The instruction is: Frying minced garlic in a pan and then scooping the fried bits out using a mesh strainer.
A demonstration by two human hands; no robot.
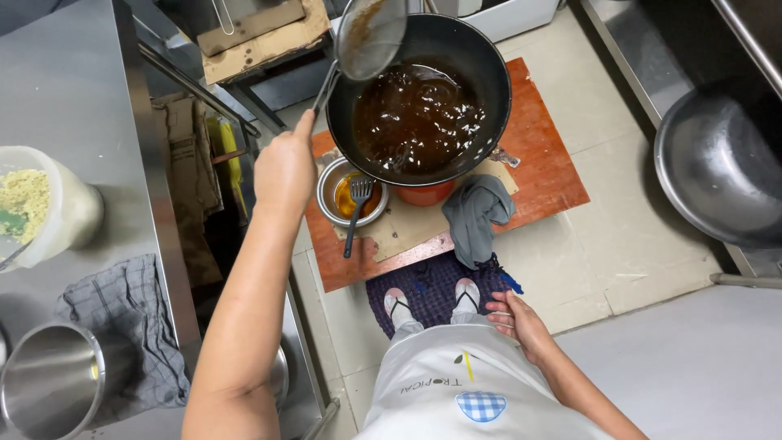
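My left hand (pixel 283 167) grips the handle of a round mesh skimmer (pixel 371 37), held over the black wok (pixel 481 73) of dark oil on the floor; my right hand (pixel 521 324) rests open against my apron (pixel 456 391).

apron logo (pixel 481 405) | blue-white checked patch (small leaf mark above) | lower centre

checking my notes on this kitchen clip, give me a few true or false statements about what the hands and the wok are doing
1. The left hand holds a strainer by its handle over the wok. True.
2. The wok is empty. False: it holds dark liquid.
3. The right hand grips the grey cloth. False: it rests open by the person's apron, apart from the cloth.
4. A spatula lies in a small metal bowl beside the wok. True.
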